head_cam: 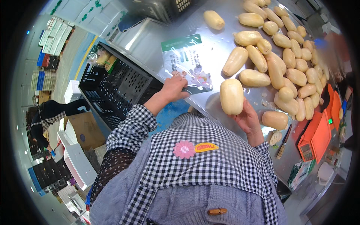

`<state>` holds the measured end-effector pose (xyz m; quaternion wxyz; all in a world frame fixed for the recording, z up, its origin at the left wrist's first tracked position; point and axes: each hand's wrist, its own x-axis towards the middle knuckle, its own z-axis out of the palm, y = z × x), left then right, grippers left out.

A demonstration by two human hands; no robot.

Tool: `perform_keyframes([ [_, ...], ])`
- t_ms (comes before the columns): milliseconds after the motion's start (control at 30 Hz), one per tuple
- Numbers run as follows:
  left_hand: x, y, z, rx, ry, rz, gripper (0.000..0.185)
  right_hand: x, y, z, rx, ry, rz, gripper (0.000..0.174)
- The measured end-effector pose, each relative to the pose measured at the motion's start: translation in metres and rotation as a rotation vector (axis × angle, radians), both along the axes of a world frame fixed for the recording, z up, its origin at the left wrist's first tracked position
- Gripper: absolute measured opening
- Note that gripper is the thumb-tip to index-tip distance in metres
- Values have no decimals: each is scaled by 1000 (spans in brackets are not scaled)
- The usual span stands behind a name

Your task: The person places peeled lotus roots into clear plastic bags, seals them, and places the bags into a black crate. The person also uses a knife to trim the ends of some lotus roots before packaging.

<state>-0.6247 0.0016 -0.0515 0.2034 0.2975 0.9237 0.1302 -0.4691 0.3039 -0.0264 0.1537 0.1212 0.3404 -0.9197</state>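
Note:
My right hand (247, 118) holds a peeled lotus root section (231, 96) upright above the front edge of the steel table (211, 104). My left hand (175, 87) rests at the lower end of a printed plastic pouch (184, 62) that lies flat on the table; whether its fingers grip the film is not plain. The pouch has a green top band and a lotus flower picture. Many peeled lotus roots (275, 70) are heaped to the right. Close to my right hand lie another lotus root (274, 120), a cut end piece (275, 137) and a knife (284, 142).
Below the table's left edge stands a black perforated crate (112, 87) with filled bags in one corner. An orange scale (315, 137) and more pouches (301, 174) are at the right. A dark crate (160, 11) sits at the top. A person (50, 118) bends over boxes at the far left.

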Motion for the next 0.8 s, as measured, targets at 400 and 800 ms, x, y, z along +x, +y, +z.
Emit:
perform_keyframes([
  [400,-4,28,-27,-105,66,29,25,-12,-54,10,210,-21,55,57],
  [800,-16,18,-25,-11,-153,-86,69,-10,-62,5,229,-4,1,59],
])
